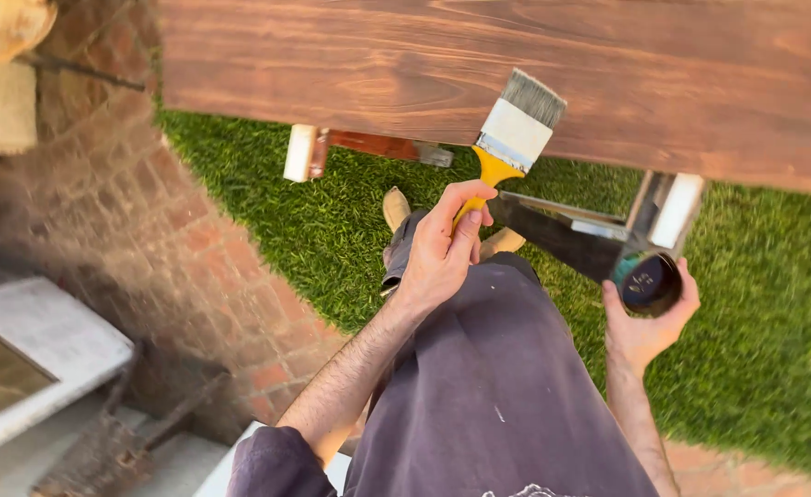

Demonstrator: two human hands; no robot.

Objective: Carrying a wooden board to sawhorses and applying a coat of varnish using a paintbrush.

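The paintbrush (514, 138) is the thing to watch here: its grey bristles lie against the stained wooden board (516, 64), near the board's lower edge, with the white ferrule just below and the yellow handle running down toward the person. It looks held that way so the bristle tips meet the wood at a slant, the handle angled off the surface rather than square to it. The left hand (442, 248) is closed on the end of that handle, thumb and forefinger pinching it, the other fingers curled behind; the wrist is bent upward and the bare forearm rises from the lower left, out of a dark sleeve. Below the board and to the right, the right hand (649, 322) cups a small round tin (646, 283) from underneath, fingers wrapped around its side, its dark face tipped toward the camera. I judge it is kept low and close so the brush has a short way to travel. The right forearm comes up from the lower edge of the view. Under the board sit pale-footed stand legs (302, 152) on green grass (313, 230), and left of the board a brick paving (148, 230) curves away. The person's dark purple garment (497, 396) fills the space beneath both hands.
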